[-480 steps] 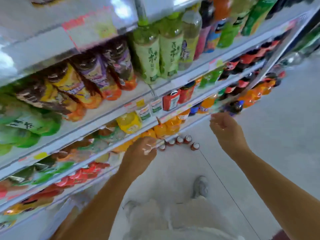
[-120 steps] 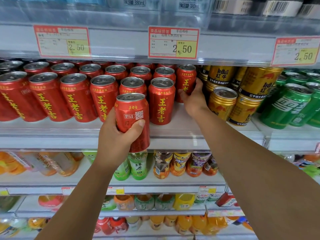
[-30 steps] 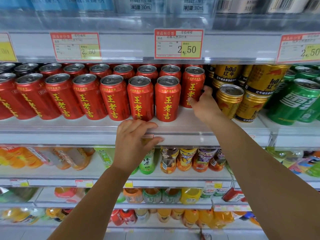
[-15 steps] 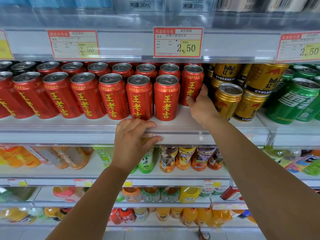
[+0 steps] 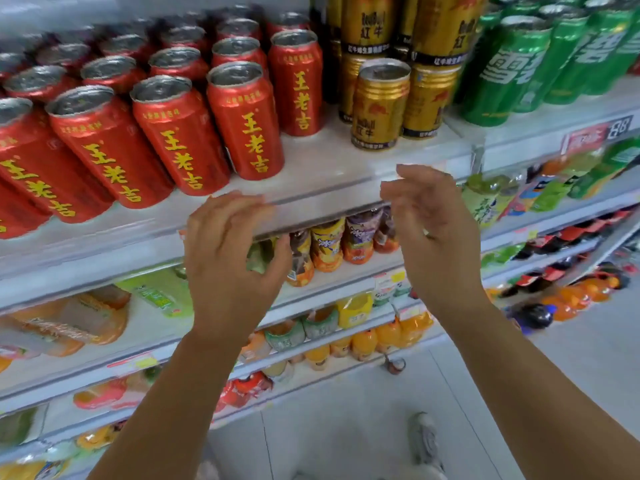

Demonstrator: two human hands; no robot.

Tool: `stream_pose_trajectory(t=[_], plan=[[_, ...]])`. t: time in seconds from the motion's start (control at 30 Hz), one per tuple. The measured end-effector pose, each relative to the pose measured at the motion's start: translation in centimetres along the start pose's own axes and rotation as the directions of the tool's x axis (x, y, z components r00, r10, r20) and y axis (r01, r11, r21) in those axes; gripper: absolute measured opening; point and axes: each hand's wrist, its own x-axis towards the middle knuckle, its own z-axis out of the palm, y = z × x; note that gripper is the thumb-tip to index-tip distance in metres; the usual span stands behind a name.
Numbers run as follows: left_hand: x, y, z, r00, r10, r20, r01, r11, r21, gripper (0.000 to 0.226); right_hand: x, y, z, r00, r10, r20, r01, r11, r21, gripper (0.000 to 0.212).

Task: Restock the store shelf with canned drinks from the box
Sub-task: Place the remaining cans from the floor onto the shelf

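Filling most of what I can see is the top shelf (image 5: 329, 168), a pale board with a clear front lip, and it is well stocked. Its biggest load is the red cans (image 5: 242, 123), upright in rows several deep, silver tops sealed, yellow characters facing out, the front row standing a little back from the lip. To their right come the green cans (image 5: 512, 71), tall and packed close together on the neighbouring section. Between the two sit the gold cans (image 5: 379, 105), stacked two high at the back, with a single one standing out front beside the last red row. Underneath, the lower shelves (image 5: 346, 299) carry bottled drinks (image 5: 325, 244) with orange, yellow, purple and green labels, too blurred to read. The person's left hand (image 5: 225, 268) hangs in front of the lip with its fingers loosely curled round nothing; whether the fingertips touch the lip I cannot tell. Their right hand (image 5: 436, 237) is up just below the lone gold can, fingers bent and slack, also empty. Down on the pale floor, a grey shoe (image 5: 424, 441) shows. A red price tag (image 5: 588, 138) sits on the shelf edge under the green cans.
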Motion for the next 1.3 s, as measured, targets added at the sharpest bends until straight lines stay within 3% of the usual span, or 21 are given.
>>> stream_pose_trajectory(t=[0.07,0.13,0.2,0.3,0.43,0.53,0.67,0.77,0.93,1.03,1.2,1.3], plan=[[-2.6,2.8,1.4,0.99,0.002,0.14,0.021,0.986,-0.166,0.021,-2.3,3.3,-2.4,0.99,0.13,-0.058,-0.13,0.991,0.003,0.025],[-6.7,4.7,4.4,0.909,-0.042,0.415,0.163,0.951,-0.261,0.023,-4.7,7.8,-4.6,0.949,0.304,-0.087,-0.308,0.951,-0.038,0.022],[-11.7,5.9,8.0,0.734,-0.082,0.675,0.312,0.922,-0.227,0.027,-7.5,13.1,-6.5,0.86,0.496,-0.12,-0.506,0.859,-0.079,0.02],[-19.9,7.2,14.3,0.452,-0.154,0.878,0.483,0.871,-0.096,0.022,-11.8,22.4,-9.9,0.68,0.72,-0.138,-0.733,0.661,-0.161,0.018],[-28.5,7.6,18.9,0.136,-0.327,0.935,0.587,0.787,0.19,0.027,-16.8,32.3,-12.2,0.42,0.894,-0.155,-0.88,0.359,-0.312,0.023],[-35.5,7.4,25.1,-0.049,-0.395,0.917,0.578,0.738,0.349,0.029,-21.1,41.5,-12.9,0.319,0.939,-0.128,-0.887,0.248,-0.39,0.024],[-45.1,5.9,35.3,-0.204,-0.389,0.898,0.442,0.782,0.439,0.038,-26.3,54.1,-12.4,0.233,0.972,-0.034,-0.844,0.185,-0.504,0.028],[-51.6,4.5,42.7,-0.244,-0.38,0.892,0.389,0.804,0.449,0.04,-30.2,63.4,-11.0,0.186,0.982,0.034,-0.766,0.167,-0.621,0.03],[-60.7,1.2,51.9,-0.185,-0.403,0.897,0.406,0.8,0.443,0.036,-34.4,76.3,-6.1,0.183,0.982,0.051,-0.716,0.169,-0.677,0.036],[-64.9,-1.3,54.3,-0.165,-0.386,0.907,0.392,0.819,0.42,0.035,-36.1,82.3,-2.4,0.192,0.979,0.061,-0.739,0.186,-0.648,0.052],[-69.2,-5.6,56.1,-0.153,-0.409,0.9,0.38,0.816,0.436,0.033,-35.8,88.3,2.5,0.322,0.941,0.103,-0.773,0.324,-0.545,0.099],[-70.1,-7.0,56.8,-0.132,-0.421,0.897,0.407,0.802,0.437,0.033,-35.2,90.5,4.3,0.416,0.905,0.092,-0.777,0.406,-0.481,0.101]])
